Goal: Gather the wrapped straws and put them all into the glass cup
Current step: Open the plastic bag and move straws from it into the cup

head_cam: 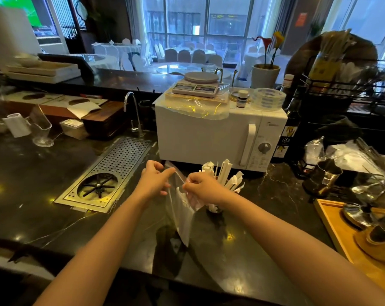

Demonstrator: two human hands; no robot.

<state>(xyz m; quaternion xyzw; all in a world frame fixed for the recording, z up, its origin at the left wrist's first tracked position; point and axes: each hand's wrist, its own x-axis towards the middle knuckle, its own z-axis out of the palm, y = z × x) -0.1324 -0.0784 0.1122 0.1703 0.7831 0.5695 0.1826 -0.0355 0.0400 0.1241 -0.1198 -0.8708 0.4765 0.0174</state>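
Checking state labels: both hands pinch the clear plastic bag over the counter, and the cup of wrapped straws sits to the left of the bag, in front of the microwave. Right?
Not quite. In the head view the cup of wrapped straws sits to the right of the clear plastic bag, behind the right hand. The rest holds: the left hand also pinches the bag, in front of the microwave.

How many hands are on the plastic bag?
2. The left hand pinches the bag at its top left edge; the right hand pinches its top right, beside the straws.
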